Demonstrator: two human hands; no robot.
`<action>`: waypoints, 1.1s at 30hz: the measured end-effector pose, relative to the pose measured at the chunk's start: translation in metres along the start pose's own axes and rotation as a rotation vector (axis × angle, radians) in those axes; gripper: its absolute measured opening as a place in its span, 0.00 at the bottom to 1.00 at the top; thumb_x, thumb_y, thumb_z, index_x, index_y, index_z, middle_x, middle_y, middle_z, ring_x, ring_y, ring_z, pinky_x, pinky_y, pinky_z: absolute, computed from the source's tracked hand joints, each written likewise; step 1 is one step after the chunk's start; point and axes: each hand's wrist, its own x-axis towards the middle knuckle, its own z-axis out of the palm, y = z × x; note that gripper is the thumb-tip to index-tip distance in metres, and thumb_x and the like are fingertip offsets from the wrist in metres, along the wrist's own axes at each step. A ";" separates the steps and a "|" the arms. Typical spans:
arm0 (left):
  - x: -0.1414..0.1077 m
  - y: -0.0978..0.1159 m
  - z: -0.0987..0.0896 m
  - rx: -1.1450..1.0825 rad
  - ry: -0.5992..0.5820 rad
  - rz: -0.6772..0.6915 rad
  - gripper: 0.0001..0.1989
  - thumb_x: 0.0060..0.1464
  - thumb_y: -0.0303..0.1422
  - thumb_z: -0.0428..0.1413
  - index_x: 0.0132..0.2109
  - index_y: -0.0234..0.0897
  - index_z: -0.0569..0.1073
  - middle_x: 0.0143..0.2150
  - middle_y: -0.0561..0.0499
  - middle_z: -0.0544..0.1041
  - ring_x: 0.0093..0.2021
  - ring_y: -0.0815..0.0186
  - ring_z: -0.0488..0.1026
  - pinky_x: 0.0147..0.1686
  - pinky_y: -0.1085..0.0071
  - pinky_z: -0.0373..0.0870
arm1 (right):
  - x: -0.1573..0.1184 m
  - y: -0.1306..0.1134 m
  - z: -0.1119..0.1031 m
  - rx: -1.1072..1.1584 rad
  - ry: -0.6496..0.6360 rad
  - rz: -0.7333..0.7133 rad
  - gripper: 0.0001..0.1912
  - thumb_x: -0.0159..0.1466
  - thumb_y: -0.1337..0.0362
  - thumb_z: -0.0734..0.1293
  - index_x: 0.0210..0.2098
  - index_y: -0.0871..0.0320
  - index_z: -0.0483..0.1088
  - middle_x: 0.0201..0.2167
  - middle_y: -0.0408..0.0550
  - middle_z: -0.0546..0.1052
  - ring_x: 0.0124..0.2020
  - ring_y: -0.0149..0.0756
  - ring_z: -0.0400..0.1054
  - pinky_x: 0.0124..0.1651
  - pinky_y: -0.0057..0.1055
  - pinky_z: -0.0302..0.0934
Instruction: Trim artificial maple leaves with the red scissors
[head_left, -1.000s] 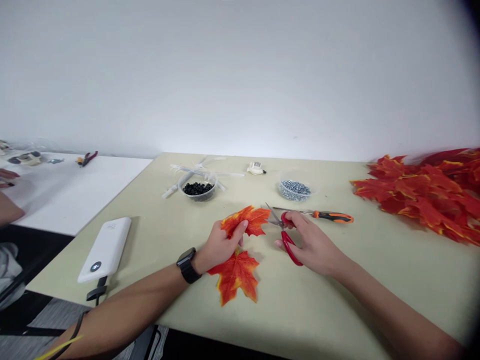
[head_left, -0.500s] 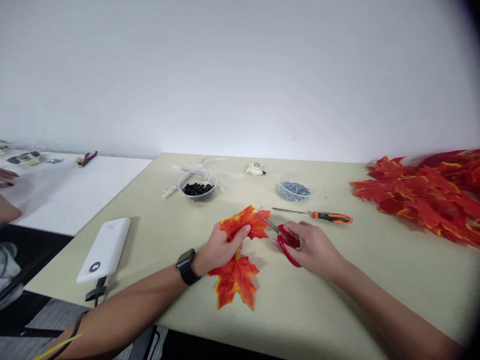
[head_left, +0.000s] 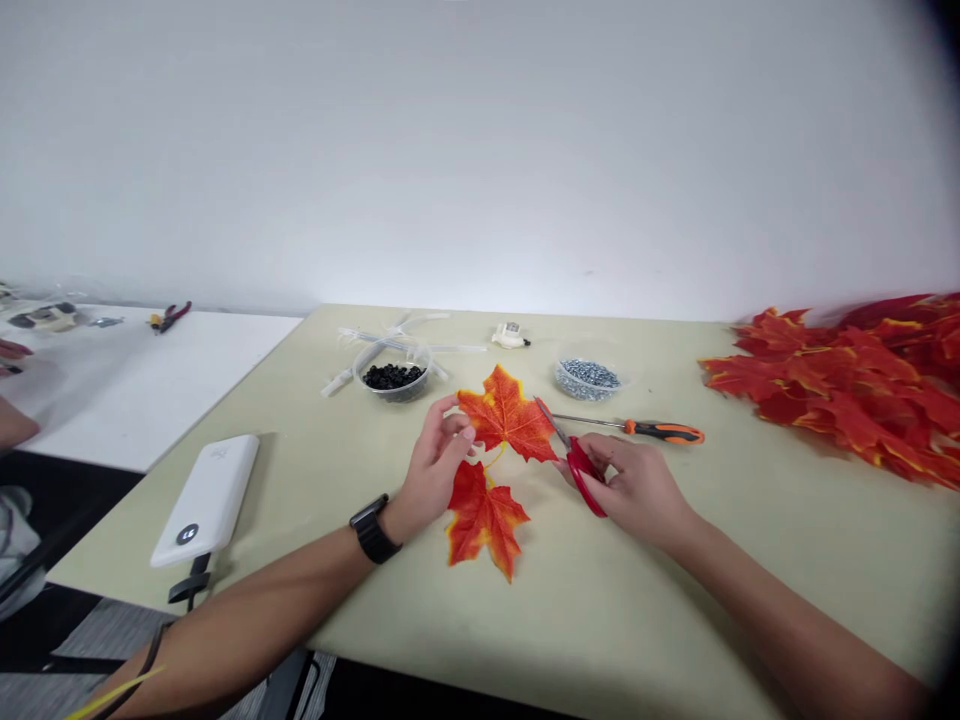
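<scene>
My left hand [head_left: 435,460] is curled at the left side of an artificial maple leaf [head_left: 510,415], orange-red with yellow edges, and its thumb and fingers pinch the leaf's left edge. A yellow stem joins it to a second maple leaf [head_left: 487,525] hanging just below, near my left fingers. In my right hand [head_left: 634,490] are red-handled scissors [head_left: 585,478], fingers wrapped round the loops. The scissor blades point up and left at the upper leaf's right edge; whether they touch it I cannot tell.
Behind the hands stand a bowl of black pieces [head_left: 394,380], a bowl of silvery screws [head_left: 587,380], a small white device [head_left: 510,336] and cable ties [head_left: 457,348]. A screwdriver [head_left: 664,432], piled leaves [head_left: 847,390] and a power bank [head_left: 206,500] surround them. Another person's hand [head_left: 13,350] shows far left.
Both leaves have shifted, the upper one turning its face more toward me. My left hand has loosened and moved to the leaf's left edge. The scissors have tilted more upright.
</scene>
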 end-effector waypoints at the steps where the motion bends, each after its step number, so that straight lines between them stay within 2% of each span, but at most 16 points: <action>1: 0.001 0.001 0.000 -0.020 0.036 0.017 0.21 0.65 0.43 0.58 0.59 0.43 0.65 0.42 0.53 0.73 0.37 0.68 0.72 0.41 0.70 0.72 | 0.000 0.000 0.000 0.000 0.005 -0.002 0.23 0.68 0.47 0.67 0.24 0.55 0.59 0.19 0.41 0.66 0.23 0.32 0.58 0.26 0.30 0.52; 5: 0.003 0.001 -0.003 -0.025 0.105 0.087 0.23 0.65 0.41 0.58 0.63 0.46 0.62 0.49 0.50 0.73 0.46 0.66 0.72 0.50 0.68 0.70 | 0.000 0.002 0.001 -0.018 0.013 -0.016 0.23 0.68 0.48 0.66 0.24 0.55 0.59 0.19 0.41 0.67 0.22 0.31 0.59 0.27 0.30 0.53; 8: 0.004 -0.002 -0.003 0.016 0.066 0.067 0.28 0.64 0.41 0.61 0.65 0.47 0.59 0.55 0.47 0.72 0.53 0.63 0.71 0.53 0.65 0.70 | -0.001 0.002 0.003 -0.031 0.017 -0.045 0.22 0.68 0.49 0.66 0.25 0.55 0.60 0.19 0.42 0.69 0.23 0.32 0.60 0.27 0.30 0.53; 10: 0.004 -0.005 -0.001 -0.013 0.015 0.035 0.29 0.63 0.42 0.62 0.65 0.47 0.59 0.55 0.46 0.73 0.55 0.62 0.71 0.54 0.64 0.71 | -0.001 0.001 0.004 -0.038 0.030 -0.066 0.22 0.68 0.49 0.66 0.25 0.54 0.59 0.19 0.42 0.69 0.23 0.32 0.61 0.27 0.29 0.53; 15: 0.001 -0.005 0.005 -0.133 -0.058 -0.075 0.26 0.58 0.43 0.66 0.58 0.41 0.67 0.43 0.49 0.79 0.45 0.63 0.77 0.47 0.66 0.74 | -0.001 0.004 0.005 -0.055 0.009 -0.057 0.20 0.69 0.50 0.65 0.26 0.54 0.62 0.20 0.43 0.69 0.23 0.33 0.60 0.25 0.29 0.52; 18: 0.000 -0.003 0.006 -0.068 -0.052 -0.086 0.19 0.59 0.44 0.64 0.50 0.37 0.73 0.39 0.49 0.80 0.40 0.64 0.78 0.42 0.69 0.74 | 0.000 0.008 0.006 -0.041 -0.015 -0.003 0.19 0.69 0.51 0.65 0.27 0.54 0.62 0.20 0.42 0.69 0.23 0.33 0.59 0.26 0.30 0.53; 21: -0.001 -0.003 0.004 0.021 -0.023 -0.058 0.15 0.61 0.43 0.63 0.43 0.35 0.75 0.36 0.49 0.81 0.35 0.66 0.76 0.37 0.70 0.73 | 0.001 0.009 0.006 0.003 -0.034 0.070 0.19 0.68 0.49 0.66 0.28 0.54 0.62 0.21 0.41 0.66 0.23 0.32 0.57 0.26 0.30 0.54; 25: 0.001 -0.004 0.002 0.050 -0.005 -0.035 0.14 0.62 0.43 0.62 0.42 0.35 0.74 0.35 0.50 0.81 0.35 0.66 0.77 0.37 0.71 0.73 | 0.003 0.005 0.002 0.003 -0.042 0.092 0.17 0.64 0.49 0.71 0.33 0.53 0.62 0.26 0.41 0.69 0.27 0.34 0.61 0.30 0.31 0.58; 29: 0.003 -0.006 0.001 0.075 0.021 -0.036 0.15 0.62 0.44 0.62 0.43 0.35 0.74 0.35 0.50 0.81 0.36 0.66 0.77 0.40 0.70 0.73 | 0.006 0.004 -0.001 -0.051 -0.061 0.068 0.18 0.63 0.50 0.71 0.43 0.53 0.62 0.35 0.46 0.73 0.35 0.40 0.67 0.38 0.35 0.62; 33: 0.008 -0.004 -0.002 0.030 0.071 -0.016 0.16 0.61 0.44 0.63 0.44 0.35 0.74 0.38 0.49 0.81 0.37 0.65 0.78 0.42 0.69 0.74 | 0.005 0.005 -0.002 -0.063 -0.062 0.066 0.19 0.63 0.51 0.70 0.45 0.53 0.62 0.39 0.49 0.75 0.40 0.45 0.70 0.42 0.38 0.64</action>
